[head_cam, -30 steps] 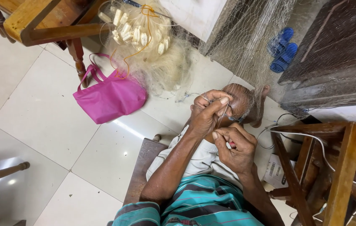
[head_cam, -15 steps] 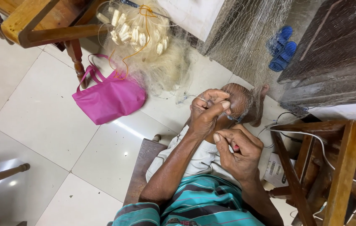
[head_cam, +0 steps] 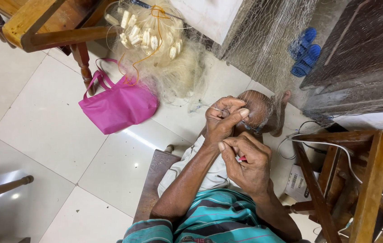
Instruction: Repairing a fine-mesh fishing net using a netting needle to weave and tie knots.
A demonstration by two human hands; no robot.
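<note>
My one view is head-worn, looking steeply down, close over my left hand (head_cam: 222, 122) and right hand (head_cam: 245, 164).

The net (head_cam: 268, 40) is fine, see-through thread, bunched pale and fuzzy by the floats (head_cam: 146, 36), which look like smooth plastic; the bag (head_cam: 119, 105) is matt pink cloth; the floor (head_cam: 43, 135) is glossy tile; the chair (head_cam: 353, 180) is varnished wood; the sandals (head_cam: 306, 51) look like blue rubber; the cloth (head_cam: 218, 220) is soft striped weave.
</note>
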